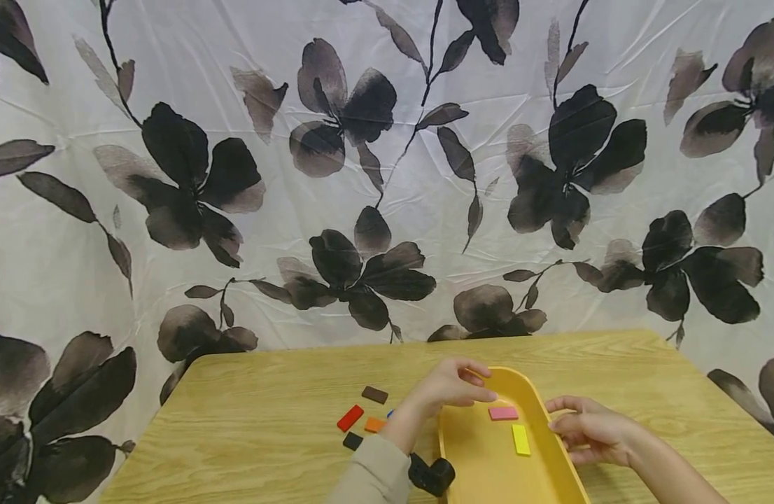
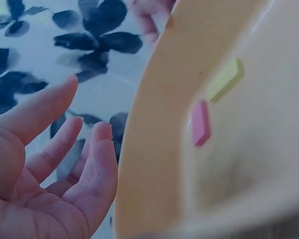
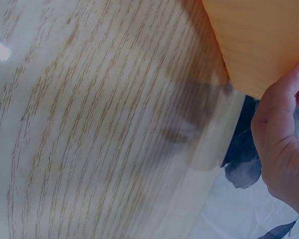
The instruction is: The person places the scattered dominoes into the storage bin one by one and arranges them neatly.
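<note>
A yellow tray point(image 1: 481, 483) lies on the table with a pink block point(image 1: 503, 414) and a yellow block point(image 1: 521, 439) in it. At the tray's far left corner is my left hand point(image 1: 453, 383), its fingers loosely bent and nothing between them. The left wrist view shows that hand point(image 2: 55, 174) close beside the tray's rim point(image 2: 139, 124); whether it touches cannot be told. My right hand point(image 1: 591, 430) holds the tray's right edge. In the right wrist view, its bent finger point(image 3: 281, 107) meets the tray's outer wall point(image 3: 259, 45).
Left of the tray, a brown block point(image 1: 375, 395), a red block point(image 1: 350, 418), an orange block point(image 1: 374, 425) and a black block point(image 1: 353, 441) lie on the wooden table point(image 1: 248, 434). A blue block point(image 1: 390, 413) is mostly hidden by my left arm. A flowered cloth point(image 1: 387, 175) hangs behind.
</note>
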The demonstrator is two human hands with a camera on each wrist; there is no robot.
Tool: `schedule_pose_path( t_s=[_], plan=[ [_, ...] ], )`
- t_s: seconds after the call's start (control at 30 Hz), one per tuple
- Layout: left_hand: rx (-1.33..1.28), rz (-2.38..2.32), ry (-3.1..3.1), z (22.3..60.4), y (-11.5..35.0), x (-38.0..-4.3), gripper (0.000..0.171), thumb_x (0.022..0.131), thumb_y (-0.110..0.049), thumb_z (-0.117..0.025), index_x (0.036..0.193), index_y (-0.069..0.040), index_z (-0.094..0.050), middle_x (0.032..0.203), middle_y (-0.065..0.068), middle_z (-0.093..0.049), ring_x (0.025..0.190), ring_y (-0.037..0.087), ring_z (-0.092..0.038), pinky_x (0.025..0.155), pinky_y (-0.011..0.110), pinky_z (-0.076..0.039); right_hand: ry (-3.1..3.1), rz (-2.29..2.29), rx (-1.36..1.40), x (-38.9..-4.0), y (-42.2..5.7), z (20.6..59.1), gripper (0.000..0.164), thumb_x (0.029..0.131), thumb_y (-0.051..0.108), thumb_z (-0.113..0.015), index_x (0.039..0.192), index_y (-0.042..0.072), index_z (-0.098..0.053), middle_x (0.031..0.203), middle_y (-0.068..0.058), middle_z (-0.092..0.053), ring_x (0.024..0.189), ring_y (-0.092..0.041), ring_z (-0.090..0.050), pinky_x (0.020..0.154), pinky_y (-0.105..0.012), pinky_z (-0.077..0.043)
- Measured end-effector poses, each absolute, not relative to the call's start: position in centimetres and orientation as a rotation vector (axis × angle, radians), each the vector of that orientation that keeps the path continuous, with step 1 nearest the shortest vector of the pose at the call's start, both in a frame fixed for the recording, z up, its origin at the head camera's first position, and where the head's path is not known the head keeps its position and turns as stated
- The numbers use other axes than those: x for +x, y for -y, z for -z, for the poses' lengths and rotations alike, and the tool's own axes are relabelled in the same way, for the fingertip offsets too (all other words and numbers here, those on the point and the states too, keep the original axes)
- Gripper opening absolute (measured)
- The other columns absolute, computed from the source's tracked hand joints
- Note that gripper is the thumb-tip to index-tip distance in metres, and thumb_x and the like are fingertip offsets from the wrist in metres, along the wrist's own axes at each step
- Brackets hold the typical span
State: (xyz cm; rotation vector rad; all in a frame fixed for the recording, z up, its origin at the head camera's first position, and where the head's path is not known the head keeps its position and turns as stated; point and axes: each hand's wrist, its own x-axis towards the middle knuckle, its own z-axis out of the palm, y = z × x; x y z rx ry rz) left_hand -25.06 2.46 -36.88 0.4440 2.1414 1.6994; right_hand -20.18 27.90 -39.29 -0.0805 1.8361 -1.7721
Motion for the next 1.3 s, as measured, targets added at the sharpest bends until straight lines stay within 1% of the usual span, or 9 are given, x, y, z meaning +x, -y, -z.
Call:
schedule_pose_path(
  t_s=[0.17, 0.33, 0.57, 0.67, 0.77, 0.9, 1.07, 1.17, 1.3],
  plan=[
    [0.428, -1.733, -2.122, 36.0, 1.8, -25.4, 0.034, 0.077, -0.006, -0.074, 0.110, -0.002, -0.063, 0.092, 0.007, -0.059, 0.080, 0.016, -0.059, 0.077, 0.038, -0.052, -1.835, 1.774, -0.084, -20.2, -27.9, 39.5, 0.032, 0.088, 0.007, -0.054, 0.116, -0.001, -0.041, 0.079, -0.003, -0.058, 0.066, -0.009, -0.054, 0.063, -0.026, -0.053],
    [0.415, -1.749, -2.162, 36.1, 5.8, -26.0, 0.039, 0.079, -0.011, -0.073, 0.114, -0.001, -0.061, 0.097, 0.009, -0.059, 0.083, 0.017, -0.060, 0.082, 0.042, -0.051, -1.841, 1.769, -0.085, -20.2, -28.0, 39.4, 0.032, 0.088, 0.008, -0.054, 0.116, 0.000, -0.041, 0.079, -0.003, -0.058, 0.066, -0.009, -0.054, 0.063, -0.026, -0.053],
    [0.406, -1.743, -2.211, 37.1, 10.3, -26.4, 0.043, 0.081, -0.015, -0.073, 0.117, 0.002, -0.057, 0.105, 0.013, -0.057, 0.088, 0.020, -0.062, 0.083, 0.041, -0.050, -1.838, 1.767, -0.090, -20.2, -28.2, 39.6, 0.032, 0.088, 0.008, -0.054, 0.117, 0.000, -0.042, 0.081, -0.003, -0.059, 0.068, -0.010, -0.055, 0.065, -0.028, -0.053],
    [0.413, -1.724, -2.206, 37.7, 12.1, -26.2, 0.045, 0.081, -0.015, -0.073, 0.119, 0.002, -0.056, 0.110, 0.016, -0.054, 0.090, 0.021, -0.061, 0.085, 0.042, -0.049, -1.840, 1.764, -0.084, -20.2, -28.1, 39.6, 0.033, 0.088, 0.008, -0.054, 0.117, 0.000, -0.041, 0.082, -0.003, -0.059, 0.068, -0.010, -0.056, 0.065, -0.028, -0.053],
    [0.402, -1.704, -2.229, 38.5, 13.8, -26.0, 0.047, 0.081, -0.016, -0.073, 0.120, 0.002, -0.055, 0.114, 0.020, -0.052, 0.091, 0.019, -0.059, 0.084, 0.039, -0.050, -1.842, 1.761, -0.092, -20.2, -28.0, 39.6, 0.033, 0.088, 0.008, -0.054, 0.117, -0.001, -0.040, 0.082, -0.003, -0.059, 0.069, -0.010, -0.056, 0.065, -0.027, -0.053],
    [0.330, -1.695, -2.318, 39.9, 15.5, -25.6, 0.049, 0.080, -0.013, -0.073, 0.121, 0.006, -0.054, 0.113, 0.023, -0.053, 0.089, 0.018, -0.058, 0.077, 0.033, -0.051, -1.839, 1.760, -0.094, -20.2, -28.1, 39.5, 0.032, 0.089, 0.008, -0.054, 0.117, 0.000, -0.041, 0.082, -0.003, -0.059, 0.068, -0.010, -0.056, 0.064, -0.027, -0.053],
    [0.245, -1.653, -2.427, 41.6, 17.2, -25.1, 0.044, 0.079, -0.005, -0.072, 0.116, 0.009, -0.055, 0.106, 0.020, -0.056, 0.089, 0.021, -0.054, 0.069, 0.031, -0.049, -1.834, 1.759, -0.101, -20.2, -28.1, 39.5, 0.032, 0.088, 0.009, -0.054, 0.116, 0.000, -0.042, 0.082, -0.003, -0.060, 0.068, -0.010, -0.057, 0.063, -0.026, -0.053],
    [0.246, -1.634, -2.441, 42.3, 18.0, -24.9, 0.042, 0.077, -0.001, -0.071, 0.114, 0.011, -0.055, 0.103, 0.019, -0.056, 0.092, 0.023, -0.053, 0.068, 0.031, -0.049, -1.828, 1.757, -0.109, -20.2, -28.1, 39.6, 0.032, 0.089, 0.009, -0.054, 0.117, 0.000, -0.041, 0.083, -0.003, -0.061, 0.069, -0.010, -0.058, 0.063, -0.026, -0.053],
    [0.248, -1.594, -2.455, 42.9, 18.8, -24.7, 0.044, 0.074, 0.001, -0.074, 0.112, 0.012, -0.057, 0.103, 0.014, -0.060, 0.095, 0.024, -0.053, 0.070, 0.029, -0.049, -1.828, 1.759, -0.111, -20.3, -28.1, 39.6, 0.034, 0.089, 0.009, -0.054, 0.118, -0.001, -0.040, 0.083, -0.004, -0.060, 0.069, -0.010, -0.057, 0.063, -0.025, -0.053]
  ],
)
